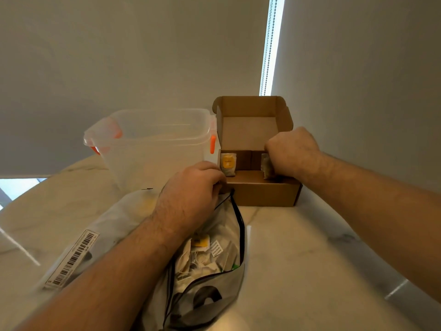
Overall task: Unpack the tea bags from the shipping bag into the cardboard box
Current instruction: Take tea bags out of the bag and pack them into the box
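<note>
An open cardboard box (262,192) stands at the back of the table with its lid up. Inside at its left end stands a tea bag with a yellow label (228,163). My right hand (292,151) is over the box's right side, fingers curled round a stack of pale tea bags (267,167) held inside the box. My left hand (193,192) grips the upper edge of the grey shipping bag (214,290) by the box's front left corner. The shipping bag lies open in front, showing several loose tea bags (205,256) with strings and tags.
A clear plastic tub (152,149) with orange clips stands left of the box. A white barcode label (71,259) lies on the shipping bag's left part. The marble table (298,259) runs to the right; walls close in behind and at right.
</note>
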`<state>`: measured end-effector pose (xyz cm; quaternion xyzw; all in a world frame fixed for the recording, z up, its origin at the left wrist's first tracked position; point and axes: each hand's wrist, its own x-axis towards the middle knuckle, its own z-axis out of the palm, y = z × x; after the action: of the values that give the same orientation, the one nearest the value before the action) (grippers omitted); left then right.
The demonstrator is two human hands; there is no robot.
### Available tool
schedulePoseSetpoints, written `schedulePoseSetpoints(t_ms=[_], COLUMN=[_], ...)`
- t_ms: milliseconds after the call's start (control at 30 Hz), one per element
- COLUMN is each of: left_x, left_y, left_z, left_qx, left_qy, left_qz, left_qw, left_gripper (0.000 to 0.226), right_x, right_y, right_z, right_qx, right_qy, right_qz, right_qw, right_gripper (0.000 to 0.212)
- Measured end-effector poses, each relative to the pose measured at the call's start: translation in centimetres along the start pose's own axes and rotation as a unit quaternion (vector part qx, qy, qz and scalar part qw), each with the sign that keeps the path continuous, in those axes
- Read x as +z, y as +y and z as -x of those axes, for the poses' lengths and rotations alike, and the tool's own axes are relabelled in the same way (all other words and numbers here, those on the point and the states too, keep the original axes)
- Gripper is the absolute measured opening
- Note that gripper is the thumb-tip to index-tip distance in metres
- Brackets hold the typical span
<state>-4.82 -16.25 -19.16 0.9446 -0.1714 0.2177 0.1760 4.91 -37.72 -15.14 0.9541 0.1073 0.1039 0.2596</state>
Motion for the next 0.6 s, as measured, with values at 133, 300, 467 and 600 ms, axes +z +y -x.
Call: schedulePoseSetpoints(t_ms=[133,300,467,600], left_x=[0.0,-0.3,-2.0,-4.5], left_y=[0.0,0.2,0.6,0.5], left_z=[0.0,0.1,0.4,1.2], left_qx=[0.0,0.001,-0.003,-0.058], left_qy=[0.003,0.002,0.026,-0.003], left_qz=[0.002,0.002,0.009,0.016], left_qw=[1.0,1.0,1.0,0.998], left_gripper=[0.023,0.024,0.019,0.014], right_x=[0.2,-0.2,-1.5,-3.4], right_y=[0.2,0.7,1.1,0.0], right_z=[-0.3,0.2,1.5,3.8], right_qx=[0.005,0.008,0.036,0.016], right_qy=[-0.013,-0.028,-0.013,0.033], right_qz=[-0.009,-0.067,-0.175,-0.303], right_qw=[1.0,0.997,0.984,0.952], right_gripper=[0.013,0.019,0.014,0.013])
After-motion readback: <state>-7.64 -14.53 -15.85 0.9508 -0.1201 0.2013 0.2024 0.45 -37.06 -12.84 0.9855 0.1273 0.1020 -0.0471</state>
